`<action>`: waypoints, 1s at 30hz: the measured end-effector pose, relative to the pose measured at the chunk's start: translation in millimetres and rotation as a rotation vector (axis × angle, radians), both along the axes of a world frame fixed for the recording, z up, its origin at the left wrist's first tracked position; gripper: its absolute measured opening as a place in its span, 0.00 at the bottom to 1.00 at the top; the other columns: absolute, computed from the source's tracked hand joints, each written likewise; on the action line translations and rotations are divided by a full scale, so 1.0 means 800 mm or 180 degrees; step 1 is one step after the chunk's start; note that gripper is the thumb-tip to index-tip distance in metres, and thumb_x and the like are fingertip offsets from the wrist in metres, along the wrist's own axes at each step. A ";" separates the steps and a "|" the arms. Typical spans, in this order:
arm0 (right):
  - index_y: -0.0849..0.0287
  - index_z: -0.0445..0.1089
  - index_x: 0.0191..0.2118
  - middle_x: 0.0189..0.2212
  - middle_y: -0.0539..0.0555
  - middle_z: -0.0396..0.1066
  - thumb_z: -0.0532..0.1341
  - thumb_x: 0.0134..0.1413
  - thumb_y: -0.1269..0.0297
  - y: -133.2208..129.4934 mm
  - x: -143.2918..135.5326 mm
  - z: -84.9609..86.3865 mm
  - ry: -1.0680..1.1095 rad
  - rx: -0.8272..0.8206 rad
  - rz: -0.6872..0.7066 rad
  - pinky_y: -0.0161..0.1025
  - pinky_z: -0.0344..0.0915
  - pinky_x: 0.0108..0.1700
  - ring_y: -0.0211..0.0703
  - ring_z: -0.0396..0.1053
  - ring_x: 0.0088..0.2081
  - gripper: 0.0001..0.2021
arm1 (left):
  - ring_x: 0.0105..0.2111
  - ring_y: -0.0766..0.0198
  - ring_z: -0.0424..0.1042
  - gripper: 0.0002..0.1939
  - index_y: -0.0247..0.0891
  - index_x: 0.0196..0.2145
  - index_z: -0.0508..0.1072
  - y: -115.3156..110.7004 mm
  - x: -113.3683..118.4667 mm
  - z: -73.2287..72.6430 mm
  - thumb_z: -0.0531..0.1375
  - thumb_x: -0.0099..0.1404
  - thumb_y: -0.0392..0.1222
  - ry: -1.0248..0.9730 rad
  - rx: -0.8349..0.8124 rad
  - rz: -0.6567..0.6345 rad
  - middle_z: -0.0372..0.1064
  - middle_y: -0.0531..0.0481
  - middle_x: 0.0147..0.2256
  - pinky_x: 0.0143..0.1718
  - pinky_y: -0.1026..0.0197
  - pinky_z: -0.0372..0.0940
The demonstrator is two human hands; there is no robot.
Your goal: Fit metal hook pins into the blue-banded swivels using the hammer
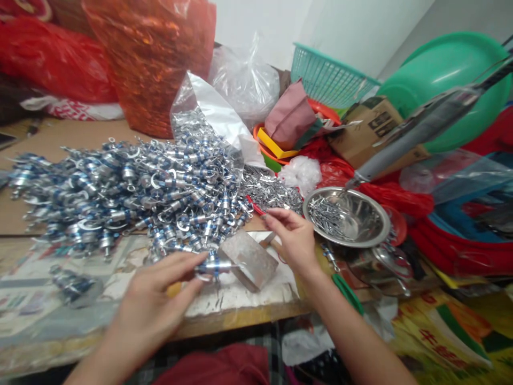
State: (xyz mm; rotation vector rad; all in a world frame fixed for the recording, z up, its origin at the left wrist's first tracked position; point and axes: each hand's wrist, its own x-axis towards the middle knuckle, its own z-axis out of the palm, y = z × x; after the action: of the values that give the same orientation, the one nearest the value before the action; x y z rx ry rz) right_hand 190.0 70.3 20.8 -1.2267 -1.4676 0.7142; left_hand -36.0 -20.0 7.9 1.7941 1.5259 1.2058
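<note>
My left hand [168, 289] pinches a blue and silver metal fitting [216, 264] between thumb and fingers, near the table's front edge. Beside it, to the right, lies a grey metal block [250, 259] on a white sheet. My right hand [292, 235] is raised beyond the block's right side, its thumb and index finger drawn together; whatever is between their tips is too small to make out. Left of the hands spreads a large pile of blue and silver fittings [132, 187]. Small silver pins [272, 192] are heaped just behind my right hand.
A steel bowl [368, 214] with silver pins stands right of my right hand. A grey-handled tool [420, 133] slants over it. Behind are an orange bag [156, 59], a turquoise basket [328, 75] and a green basin [449, 80]. A few fittings [72, 283] lie at front left.
</note>
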 end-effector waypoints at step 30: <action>0.56 0.61 0.39 0.31 0.50 0.73 0.58 0.50 0.74 -0.097 -0.009 -0.019 0.0196 -0.0141 0.0762 0.33 0.68 0.38 0.37 0.72 0.35 0.10 | 0.35 0.61 0.72 0.05 0.39 0.28 0.77 0.015 0.081 -0.004 0.60 0.53 0.40 -0.0687 -0.0362 -0.0311 0.74 0.47 0.33 0.39 0.60 0.66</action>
State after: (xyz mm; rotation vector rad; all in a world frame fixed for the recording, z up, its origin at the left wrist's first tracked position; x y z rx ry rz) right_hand 182.6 -7.3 6.0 -1.0623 -1.5703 0.9411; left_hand 28.6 -8.2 5.0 1.5902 1.3415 1.1974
